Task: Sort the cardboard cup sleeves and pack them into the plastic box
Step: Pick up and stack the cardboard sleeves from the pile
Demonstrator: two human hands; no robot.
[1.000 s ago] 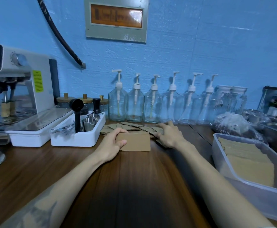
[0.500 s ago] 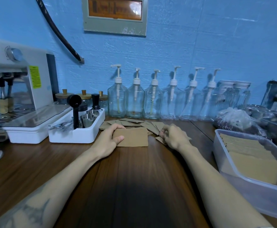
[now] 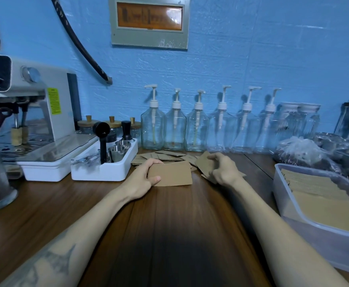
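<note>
Fingers of left hand (image 3: 142, 179) curled round sleeve stack (image 3: 170, 175); right hand (image 3: 223, 169) pinching loose sleeve (image 3: 205, 163) above desk (image 3: 169, 235).

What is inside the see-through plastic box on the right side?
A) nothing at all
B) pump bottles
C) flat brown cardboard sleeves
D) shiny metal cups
C: the plastic box at the right of the counter holds a layer of flat brown cardboard sleeves; the pump bottles stand along the wall and the metal cups sit in the white tray.
</note>
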